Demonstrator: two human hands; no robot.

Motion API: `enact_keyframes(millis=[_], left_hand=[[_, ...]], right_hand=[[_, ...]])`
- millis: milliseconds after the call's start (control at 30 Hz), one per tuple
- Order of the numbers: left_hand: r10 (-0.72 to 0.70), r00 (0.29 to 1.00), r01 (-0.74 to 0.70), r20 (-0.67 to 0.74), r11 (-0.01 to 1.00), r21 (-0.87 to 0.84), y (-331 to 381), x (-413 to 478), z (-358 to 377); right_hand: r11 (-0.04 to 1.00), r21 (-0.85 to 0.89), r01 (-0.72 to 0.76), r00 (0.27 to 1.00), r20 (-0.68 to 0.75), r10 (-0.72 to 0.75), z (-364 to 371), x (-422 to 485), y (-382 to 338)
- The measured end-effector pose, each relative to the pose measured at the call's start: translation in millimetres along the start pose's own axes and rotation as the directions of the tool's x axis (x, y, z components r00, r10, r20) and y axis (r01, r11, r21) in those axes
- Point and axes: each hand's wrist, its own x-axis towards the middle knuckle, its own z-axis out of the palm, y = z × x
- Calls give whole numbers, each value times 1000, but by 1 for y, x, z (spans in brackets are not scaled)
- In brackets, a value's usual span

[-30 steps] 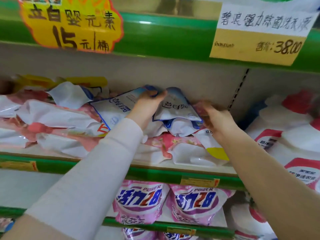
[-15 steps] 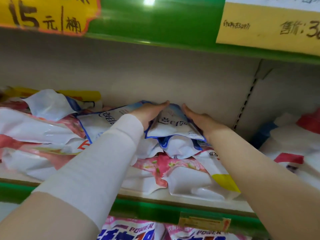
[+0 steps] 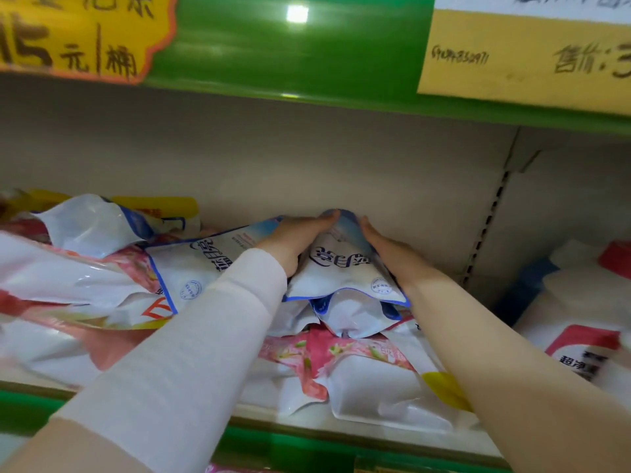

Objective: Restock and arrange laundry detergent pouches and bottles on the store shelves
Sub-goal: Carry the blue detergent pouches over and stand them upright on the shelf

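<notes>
A second ago my left hand [image 3: 300, 237] gripped the top edge of the white-and-blue plastic detergent pouch [image 3: 345, 271]. Now it and my right hand [image 3: 386, 249] press straight fingers flat against the pouch's sides, grasping nothing. The pouch sits atop the pink-and-white pouch pile [image 3: 341, 356], close to the back wall, so I judge it nearly settled.

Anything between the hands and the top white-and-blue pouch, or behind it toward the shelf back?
Nothing visible. The left hand and right hand press flat against both sides of the white-and-blue pouch; its far end sits near the back panel.
</notes>
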Motion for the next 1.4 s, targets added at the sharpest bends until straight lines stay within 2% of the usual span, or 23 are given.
enact_keyframes(millis=[133, 333, 467, 600, 733, 800, 867, 967, 1100, 1200, 1267, 1333, 1400], left_hand=[[-6, 999, 2, -47, 995, -95, 7, -9, -2], [24, 989, -42, -148, 992, -119, 16, -22, -4], [7, 986, -28, -166, 992, -126, 18, -35, -10], [-10, 968, -23, -251, 991, -129, 22, -51, -22], [-97, 959, 22, -268, 963, -269, 23, -70, -38], [-109, 973, 45, -203, 955, -293, 24, -82, -45], [-106, 978, 56, -177, 962, -267, 25, -90, -54], [-94, 967, 43, -239, 977, -210, 27, -107, -70], [-101, 963, 44, -251, 974, -222, 28, -138, -99], [-124, 959, 71, -255, 975, -208, 31, -161, -121], [-177, 971, 145, -162, 971, -190, 33, -177, -133], [-207, 977, 205, -50, 977, -56, 33, -187, -143], [-214, 976, 215, -23, 976, 44, 36, -199, -150]], right_hand=[[994, 88, 58, 998, 4, -59, 1, -7, -4], [961, 275, 1, 977, 203, -59, 6, -17, -5], [946, 321, 43, 962, 241, -125, 6, -22, -9], [923, 383, 39, 948, 279, -155, 8, -26, -15], [934, 349, 73, 902, 377, -211, 15, -36, -23], [942, 317, 106, 881, 409, -237, 18, -41, -29], [946, 304, 117, 861, 443, -249, 21, -47, -34], [948, 306, 94, 824, 510, -246, 29, -54, -35], [959, 259, 113, 811, 534, -240, 43, -71, -38], [964, 243, 107, 768, 596, -235, 54, -89, -36], [969, 230, 95, 709, 668, -228, 62, -100, -32], [966, 213, 146, 659, 708, -255, 69, -109, -29], [964, 218, 150, 624, 736, -263, 75, -118, -31]])
